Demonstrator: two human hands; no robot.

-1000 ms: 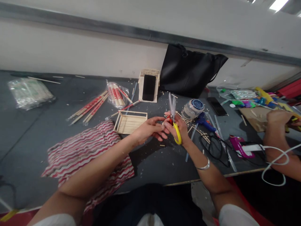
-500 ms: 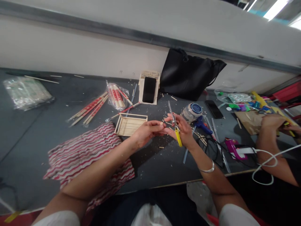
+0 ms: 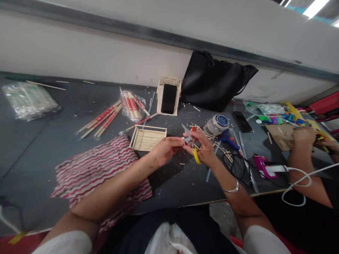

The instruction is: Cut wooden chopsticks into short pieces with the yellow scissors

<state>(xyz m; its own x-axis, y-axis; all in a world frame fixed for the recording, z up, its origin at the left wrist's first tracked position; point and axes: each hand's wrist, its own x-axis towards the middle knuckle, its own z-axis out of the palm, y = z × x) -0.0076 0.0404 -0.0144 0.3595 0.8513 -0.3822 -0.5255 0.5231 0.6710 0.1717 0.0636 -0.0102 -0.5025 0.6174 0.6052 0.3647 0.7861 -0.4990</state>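
Observation:
My right hand (image 3: pixel 206 150) is closed around a pair of scissors (image 3: pixel 196 156) with a yellow handle loop and a bit of red showing. The blades are spread and point up and left, close to the left fingertips. My left hand (image 3: pixel 166 150) pinches a small pale piece of wooden stick (image 3: pixel 183 138), mostly hidden by the fingers. Just left of that hand, a small open frame of thin sticks (image 3: pixel 147 140) with a slatted base sits on the table. A short cut stick (image 3: pixel 182 163) lies below the hands.
Bundled chopsticks (image 3: pixel 131 107), a striped cloth (image 3: pixel 97 169) and a phone (image 3: pixel 168 98) lie around. On the right are a blue-lidded jar (image 3: pixel 217 125), a blue glue gun (image 3: pixel 229 139), cables and a black bag (image 3: pixel 214 83). A co-worker's arm (image 3: pixel 303 151) reaches in at far right.
The scissors have opened, their blades now spread and tilted further left beside the left fingertips. My right hand has shifted slightly left. The left hand keeps its pinch.

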